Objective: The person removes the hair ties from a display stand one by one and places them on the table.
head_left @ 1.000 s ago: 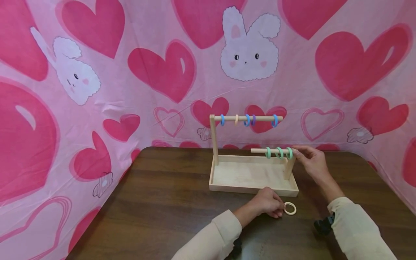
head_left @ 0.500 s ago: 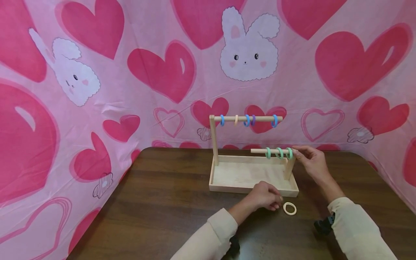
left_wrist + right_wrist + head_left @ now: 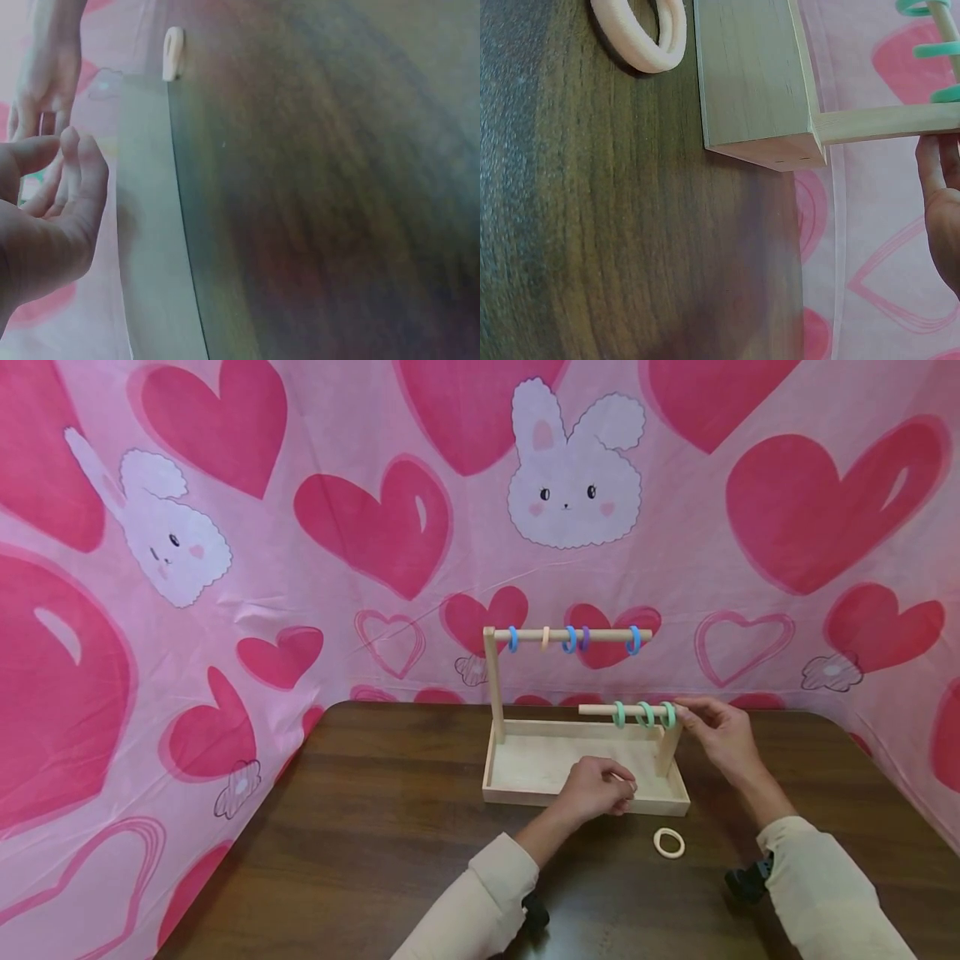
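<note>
A wooden ring rack (image 3: pixel 585 801) stands on the table, with a shallow tray base and two rods. Three green rings (image 3: pixel 644 714) hang on its lower rod; blue, purple and pale rings (image 3: pixel 572 639) hang on the upper one. At the top of the right post (image 3: pixel 667 750) my right hand (image 3: pixel 723 737) pinches the wood with thumb and fingers. My left hand (image 3: pixel 597 789) hovers over the tray's front edge, fingers loosely curled round nothing. A pale wooden ring (image 3: pixel 657 843) lies flat on the table in front of the tray, apart from both hands.
The brown wooden table (image 3: pixel 360 843) extends left and right of the rack. Behind it hangs a pink cloth (image 3: pixel 420 560) with hearts and rabbits. The upper rod (image 3: pixel 607 633) is joined to the left post (image 3: pixel 494 685), its right end free.
My left hand has let go of the pale ring, leaving it on the table, and moved up and left towards the tray. My right hand stays at the post.
</note>
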A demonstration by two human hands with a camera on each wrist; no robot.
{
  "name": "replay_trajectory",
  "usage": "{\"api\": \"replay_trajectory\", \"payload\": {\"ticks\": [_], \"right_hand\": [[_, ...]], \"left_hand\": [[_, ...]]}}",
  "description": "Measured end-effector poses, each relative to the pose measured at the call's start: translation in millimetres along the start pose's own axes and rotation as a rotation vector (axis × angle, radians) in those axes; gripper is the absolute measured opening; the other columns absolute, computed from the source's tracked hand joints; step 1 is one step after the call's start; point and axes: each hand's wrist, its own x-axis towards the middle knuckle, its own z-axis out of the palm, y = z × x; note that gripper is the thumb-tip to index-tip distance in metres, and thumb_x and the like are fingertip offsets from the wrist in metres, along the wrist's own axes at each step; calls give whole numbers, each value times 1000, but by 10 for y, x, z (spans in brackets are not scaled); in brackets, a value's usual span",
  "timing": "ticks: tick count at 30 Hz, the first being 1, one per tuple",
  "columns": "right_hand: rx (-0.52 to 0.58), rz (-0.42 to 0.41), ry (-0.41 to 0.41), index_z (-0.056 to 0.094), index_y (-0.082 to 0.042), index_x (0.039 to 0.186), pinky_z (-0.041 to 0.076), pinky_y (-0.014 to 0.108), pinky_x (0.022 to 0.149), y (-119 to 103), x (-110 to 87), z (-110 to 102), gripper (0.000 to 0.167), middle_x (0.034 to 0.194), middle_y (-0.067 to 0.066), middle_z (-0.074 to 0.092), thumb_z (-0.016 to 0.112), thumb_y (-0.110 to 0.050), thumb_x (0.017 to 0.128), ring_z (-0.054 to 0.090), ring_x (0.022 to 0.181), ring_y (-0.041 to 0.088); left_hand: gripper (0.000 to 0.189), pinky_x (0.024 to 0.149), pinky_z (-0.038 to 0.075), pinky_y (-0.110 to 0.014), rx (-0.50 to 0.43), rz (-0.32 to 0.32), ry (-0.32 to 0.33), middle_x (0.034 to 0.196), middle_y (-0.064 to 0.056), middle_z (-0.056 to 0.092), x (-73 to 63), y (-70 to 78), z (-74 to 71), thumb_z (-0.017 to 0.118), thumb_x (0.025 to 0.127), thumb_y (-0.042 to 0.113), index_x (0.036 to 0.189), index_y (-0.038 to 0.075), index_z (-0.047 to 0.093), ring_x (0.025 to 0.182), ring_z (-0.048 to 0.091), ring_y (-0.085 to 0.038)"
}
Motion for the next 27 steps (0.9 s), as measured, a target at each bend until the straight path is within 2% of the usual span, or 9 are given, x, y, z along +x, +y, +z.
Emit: {"api": "replay_trajectory", "payload": {"ticks": [7,16,20,27], "right_hand": [[11,-15,-6,76,-6,108,51,5,74,-10,-6,2,23,96,-31,71,64,7,95,65,88,-14],[-29,-32,-13,71,8,111,51,4,75,-31,-11,-8,17,96,-33,70,63,4,96,64,89,-16],[-28,-25,-13,71,8,112,51,4,76,-32,-13,-3,18,96,-32,70,64,4,96,64,89,-16],[-54,-17,-6,68,12,113,50,4,76,-21,-13,2,20,97,-34,69,64,3,96,64,90,-17]], "left_hand": [[9,57,59,-24,-28,63,109,78,-14,75,76,37,-78,72,90,4,96,-3,75,54,61,-4],[11,60,60,-23,13,110,170,82,-13,75,117,83,-181,71,92,6,99,-1,74,61,68,-8],[13,60,60,-23,-11,152,226,84,-15,76,140,99,-195,70,92,6,101,-3,74,63,72,-12],[12,59,59,-21,-43,206,326,82,-14,75,179,137,-174,72,89,5,100,1,75,60,71,-12]]}}
